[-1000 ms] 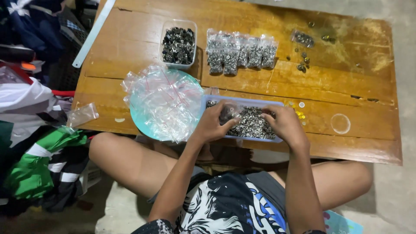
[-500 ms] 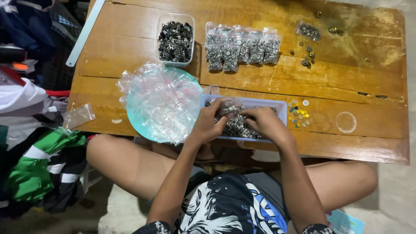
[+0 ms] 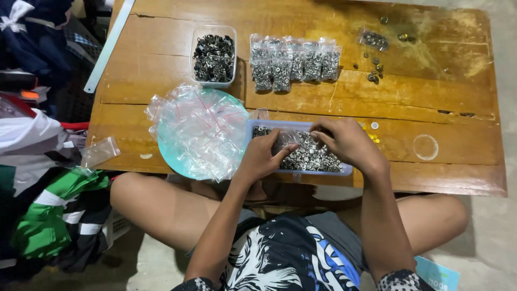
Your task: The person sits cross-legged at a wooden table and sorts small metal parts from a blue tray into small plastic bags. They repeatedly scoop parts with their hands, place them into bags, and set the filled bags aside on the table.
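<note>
Seated person's two hands work over a shallow clear plastic tray of small silver metal fasteners (image 3: 312, 155) at the near edge of a low worn wooden table (image 3: 161, 54).

Compared with a second ago, the right hand (image 3: 347, 143) has pulled in from the tray's right end to its middle, meeting the left hand (image 3: 262, 157); both now pinch a small clear plastic bag (image 3: 285, 141) held just above the fasteners, fingers closed on its edges. The filling of this bag looks to be under way. Just left of the tray, a heap of empty clear zip bags with red seal lines (image 3: 199, 126) lies on a round teal plate (image 3: 183, 168). Farther back stand a square clear tub of dark metal clips (image 3: 214, 56) and a row of filled clear bags (image 3: 295, 62). Loose small metal pieces (image 3: 372, 59) lie scattered at far right.
</note>
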